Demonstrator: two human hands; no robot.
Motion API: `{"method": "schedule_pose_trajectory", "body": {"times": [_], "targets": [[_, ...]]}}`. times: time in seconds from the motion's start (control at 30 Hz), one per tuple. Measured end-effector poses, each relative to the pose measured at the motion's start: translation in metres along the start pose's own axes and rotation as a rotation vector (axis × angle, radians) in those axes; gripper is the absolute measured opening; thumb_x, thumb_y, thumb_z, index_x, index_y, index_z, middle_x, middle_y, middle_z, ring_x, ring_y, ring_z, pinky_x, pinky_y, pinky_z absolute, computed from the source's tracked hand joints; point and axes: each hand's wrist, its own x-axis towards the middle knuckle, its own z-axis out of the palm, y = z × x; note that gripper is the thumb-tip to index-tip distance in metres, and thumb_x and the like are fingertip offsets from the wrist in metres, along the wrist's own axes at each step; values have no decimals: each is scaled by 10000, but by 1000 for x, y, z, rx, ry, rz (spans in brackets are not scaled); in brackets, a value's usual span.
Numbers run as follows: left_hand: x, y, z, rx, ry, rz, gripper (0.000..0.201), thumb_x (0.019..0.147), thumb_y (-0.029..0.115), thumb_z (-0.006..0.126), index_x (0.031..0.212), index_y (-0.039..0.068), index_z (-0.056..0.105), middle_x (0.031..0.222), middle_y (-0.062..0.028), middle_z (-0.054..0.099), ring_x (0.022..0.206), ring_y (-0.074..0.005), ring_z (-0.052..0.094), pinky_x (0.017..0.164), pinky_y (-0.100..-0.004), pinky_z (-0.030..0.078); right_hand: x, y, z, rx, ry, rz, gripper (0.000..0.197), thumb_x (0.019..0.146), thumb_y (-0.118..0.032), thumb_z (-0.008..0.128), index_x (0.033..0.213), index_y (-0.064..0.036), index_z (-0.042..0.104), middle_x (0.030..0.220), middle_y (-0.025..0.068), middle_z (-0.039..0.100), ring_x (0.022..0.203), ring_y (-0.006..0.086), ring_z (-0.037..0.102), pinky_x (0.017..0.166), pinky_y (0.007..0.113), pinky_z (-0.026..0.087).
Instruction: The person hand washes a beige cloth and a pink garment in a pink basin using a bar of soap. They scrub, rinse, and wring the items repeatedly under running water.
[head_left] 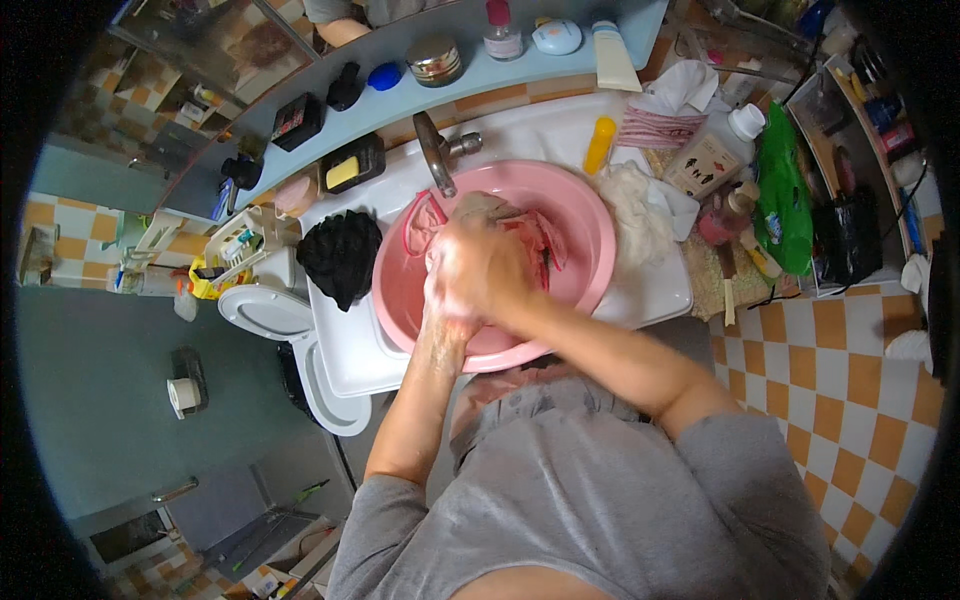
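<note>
A pink basin [592, 215] sits in the white sink under the tap [433, 150]. Over it my two hands are pressed together, with white suds on the skin. My left hand [448, 285] is closed on a bunched grey-and-pink cloth with red edging [545, 240]. My right hand [492, 272] overlaps the left and also grips this cloth. Motion smears the fingers, and the hands hide the middle of the cloth. One red-edged part [424, 226] of the fabric hangs at the basin's left side.
A black cloth [342, 258] lies left of the basin, a white cloth [640, 215] right of it. Farther right stand a white bottle [715, 152] and a green bag [783, 195]. A yellow tube [599, 145] lies behind. A shelf [470, 75] with toiletries runs above the sink.
</note>
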Motion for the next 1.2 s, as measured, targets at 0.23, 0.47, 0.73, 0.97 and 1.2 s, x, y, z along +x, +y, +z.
{"method": "schedule_pose_trajectory", "body": {"times": [0.23,0.47,0.73,0.97,1.2], "targets": [[-22,13,-9,-31,73,37,388,987,271,463,1268,35,591,1247,-95,630,1071,-222,619,950,-355,512,21,44,11,141,324,58,280,743,-267,753,967,-135,651,891,140,694,816,355,676,711,477,533],[-37,65,1,453,67,658,495,861,212,650,1308,28,540,1133,-90,622,1048,-185,591,955,-320,462,34,153,-35,621,-57,244,338,776,-70,667,1112,-44,648,1039,131,669,773,153,653,581,320,527],[-38,108,-27,1340,298,999,590,856,251,666,1381,59,477,1255,-107,584,1167,-242,543,1035,-367,412,27,105,0,532,-688,142,555,769,-132,662,1303,-26,550,901,119,693,691,206,651,582,350,537],[-27,93,-52,1992,357,1079,678,851,285,680,1445,87,421,1361,-122,550,1270,-291,501,1105,-409,368,-9,133,-19,1630,-527,253,502,946,-209,615,1381,5,488,1328,138,597,1181,221,609,1022,390,504],[-28,61,-15,368,123,502,505,883,246,640,1332,65,496,1298,-140,596,1187,-284,596,945,-448,540,-19,148,-66,1736,7,144,500,1024,-349,441,1387,-7,483,1300,147,610,1104,250,637,950,387,534]]}}
